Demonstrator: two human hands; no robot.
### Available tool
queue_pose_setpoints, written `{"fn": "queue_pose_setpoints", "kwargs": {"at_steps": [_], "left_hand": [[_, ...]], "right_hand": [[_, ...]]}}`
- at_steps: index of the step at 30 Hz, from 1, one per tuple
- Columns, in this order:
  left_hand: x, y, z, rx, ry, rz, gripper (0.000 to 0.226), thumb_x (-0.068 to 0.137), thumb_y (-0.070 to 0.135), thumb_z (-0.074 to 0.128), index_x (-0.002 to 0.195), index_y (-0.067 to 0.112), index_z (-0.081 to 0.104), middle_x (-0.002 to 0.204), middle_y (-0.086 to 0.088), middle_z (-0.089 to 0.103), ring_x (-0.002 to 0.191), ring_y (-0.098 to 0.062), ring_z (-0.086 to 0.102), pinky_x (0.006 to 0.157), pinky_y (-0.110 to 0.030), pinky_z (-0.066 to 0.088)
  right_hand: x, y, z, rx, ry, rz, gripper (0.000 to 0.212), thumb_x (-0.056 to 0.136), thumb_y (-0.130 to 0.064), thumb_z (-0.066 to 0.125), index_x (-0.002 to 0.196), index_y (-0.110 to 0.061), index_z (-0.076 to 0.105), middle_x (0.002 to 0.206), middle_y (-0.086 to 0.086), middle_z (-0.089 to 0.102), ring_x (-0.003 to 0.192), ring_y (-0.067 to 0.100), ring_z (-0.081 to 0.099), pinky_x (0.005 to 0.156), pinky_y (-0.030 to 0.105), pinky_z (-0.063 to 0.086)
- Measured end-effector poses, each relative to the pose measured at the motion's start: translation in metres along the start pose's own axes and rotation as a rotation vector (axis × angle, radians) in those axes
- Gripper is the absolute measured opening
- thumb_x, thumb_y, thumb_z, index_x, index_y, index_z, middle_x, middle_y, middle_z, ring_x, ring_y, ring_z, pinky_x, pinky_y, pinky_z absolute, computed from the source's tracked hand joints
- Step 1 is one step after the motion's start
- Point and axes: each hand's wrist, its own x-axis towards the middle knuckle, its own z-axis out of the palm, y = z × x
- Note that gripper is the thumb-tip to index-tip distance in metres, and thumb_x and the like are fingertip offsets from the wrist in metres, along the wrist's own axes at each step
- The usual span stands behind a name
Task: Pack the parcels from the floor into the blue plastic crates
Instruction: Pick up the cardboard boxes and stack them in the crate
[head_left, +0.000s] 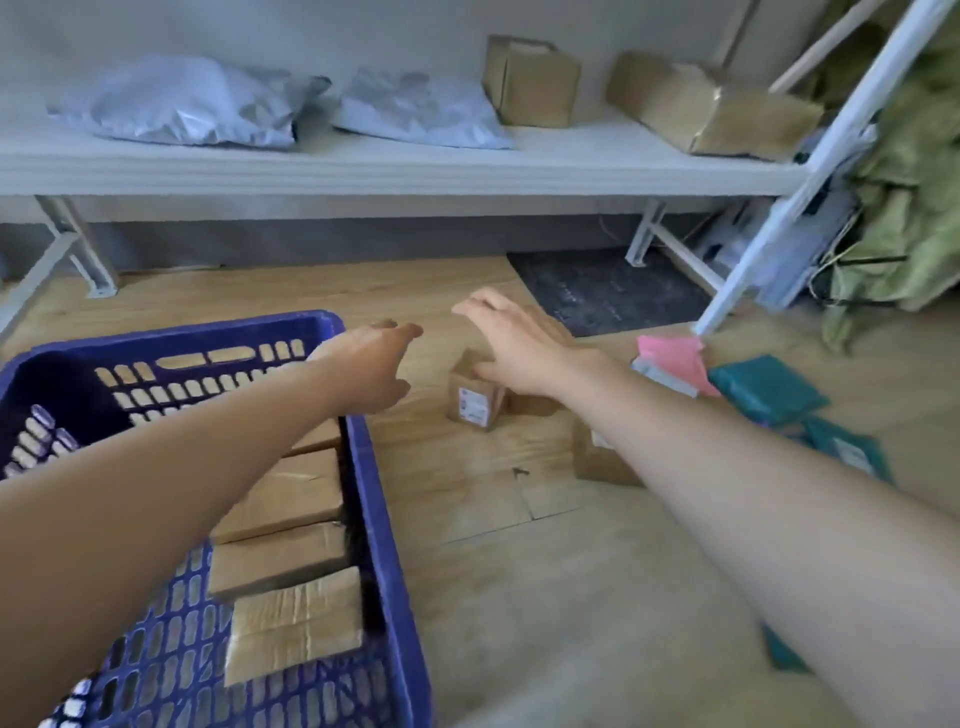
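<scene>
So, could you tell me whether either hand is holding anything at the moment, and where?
The right hand rests on top of a small cardboard box, not yet gripping. The left hand is open, empty.

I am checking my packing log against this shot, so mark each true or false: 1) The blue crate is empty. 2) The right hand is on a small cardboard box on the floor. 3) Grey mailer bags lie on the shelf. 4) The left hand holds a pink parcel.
1) False: the blue crate holds several cardboard parcels.
2) True: the right hand rests on the small cardboard box.
3) True: grey mailer bags lie on the shelf.
4) False: the left hand is open and empty; the pink parcel lies on the floor.
</scene>
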Motion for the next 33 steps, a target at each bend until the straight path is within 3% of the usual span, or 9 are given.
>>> {"fn": "queue_pose_setpoints", "kwargs": {"at_steps": [4,8,13,16,22,28,30,33], "left_hand": [[0.028,0.070,0.010,-0.029,-0.010,0.104,0.071,0.087,0.028,0.062,0.147,0.022,0.024,0.146,-0.005,0.038,0.124,-0.028,0.048,0.096,-0.039,0.045],[0.060,0.122,0.034,-0.055,-0.066,0.176,0.070,0.081,0.028,0.068,0.141,0.019,0.034,0.135,-0.009,0.047,0.115,-0.030,0.053,0.091,-0.043,0.049],[0.097,0.171,0.072,0.069,-0.159,0.217,0.072,0.083,0.038,0.068,0.140,0.017,0.030,0.127,-0.009,0.054,0.108,-0.029,0.056,0.082,-0.035,0.049],[0.121,0.191,0.097,0.148,-0.213,0.243,0.070,0.082,0.042,0.068,0.135,0.013,0.033,0.128,-0.011,0.053,0.111,-0.031,0.055,0.086,-0.039,0.047],[0.171,0.216,0.147,0.168,-0.314,0.272,0.088,0.079,0.043,0.071,0.148,0.024,0.020,0.152,-0.004,0.029,0.133,-0.028,0.039,0.100,-0.046,0.043],[0.216,0.234,0.186,0.215,-0.391,0.262,0.103,0.075,0.051,0.071,0.150,0.031,0.004,0.154,-0.003,0.017,0.137,-0.031,0.033,0.103,-0.049,0.040],[0.224,0.237,0.200,0.218,-0.399,0.255,0.107,0.073,0.053,0.072,0.150,0.031,0.001,0.156,-0.004,0.010,0.142,-0.029,0.020,0.106,-0.051,0.037],[0.229,0.240,0.220,0.258,-0.385,0.278,0.110,0.074,0.055,0.070,0.151,0.028,-0.003,0.158,-0.007,-0.007,0.146,-0.027,-0.004,0.112,-0.051,0.022]], "right_hand": [[-0.033,0.071,-0.011,-0.049,-0.012,0.081,0.071,0.083,-0.026,0.070,0.143,-0.028,0.032,0.148,-0.002,0.029,0.126,0.026,0.044,0.089,0.038,0.043],[-0.061,0.138,-0.001,-0.019,-0.056,0.168,0.075,0.079,-0.028,0.074,0.143,-0.026,0.033,0.147,-0.001,0.031,0.126,0.024,0.043,0.094,0.042,0.045],[-0.089,0.210,0.034,0.053,-0.122,0.257,0.085,0.075,-0.033,0.079,0.144,-0.026,0.031,0.149,-0.001,0.028,0.130,0.024,0.039,0.096,0.043,0.043],[-0.101,0.246,0.062,0.093,-0.171,0.292,0.088,0.073,-0.033,0.080,0.144,-0.025,0.030,0.147,-0.001,0.029,0.130,0.025,0.039,0.092,0.041,0.043],[-0.105,0.298,0.121,0.176,-0.218,0.325,0.103,0.063,-0.034,0.086,0.147,-0.025,0.028,0.146,0.001,0.031,0.134,0.024,0.035,0.103,0.042,0.038],[-0.096,0.337,0.170,0.176,-0.289,0.314,0.110,0.058,-0.044,0.086,0.147,-0.034,0.022,0.148,-0.003,0.024,0.134,0.024,0.034,0.099,0.046,0.042],[-0.090,0.346,0.181,0.169,-0.326,0.320,0.115,0.056,-0.047,0.086,0.147,-0.034,0.017,0.151,-0.003,0.018,0.136,0.026,0.032,0.101,0.046,0.041],[-0.083,0.355,0.191,0.166,-0.391,0.318,0.121,0.059,-0.043,0.087,0.151,-0.029,0.008,0.156,0.000,0.003,0.144,0.023,0.013,0.109,0.045,0.033]]}}
